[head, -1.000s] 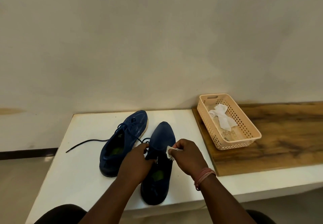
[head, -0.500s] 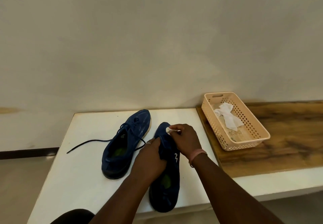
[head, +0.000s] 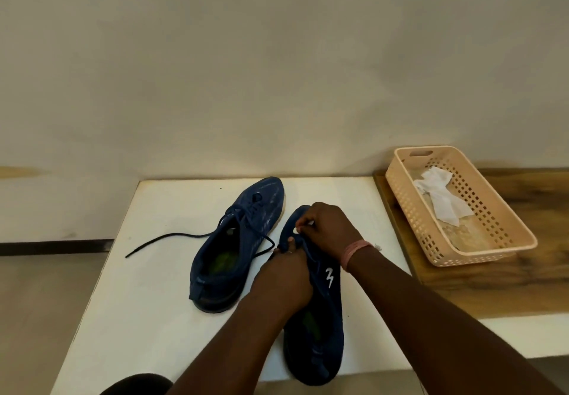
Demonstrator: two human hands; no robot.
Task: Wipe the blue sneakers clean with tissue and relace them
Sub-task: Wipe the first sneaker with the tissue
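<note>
blue mesh sneaker (head: 326,296) — left hand (head: 284,277) gripping, right hand (head: 328,231) pinching crumpled tissue (head: 296,230)

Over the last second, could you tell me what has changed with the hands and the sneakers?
The right hand, pinching the tissue wad, slid from the near sneaker's middle up to its toe. The left hand kept gripping that sneaker's left side. The far sneaker, its loose lace and the basket stayed put.

Sneakers (head: 243,240): navy, green insoles. Basket (head: 480,240): peach, perforated. Tissue (head: 443,203): white. Table (head: 154,302): was white.
</note>
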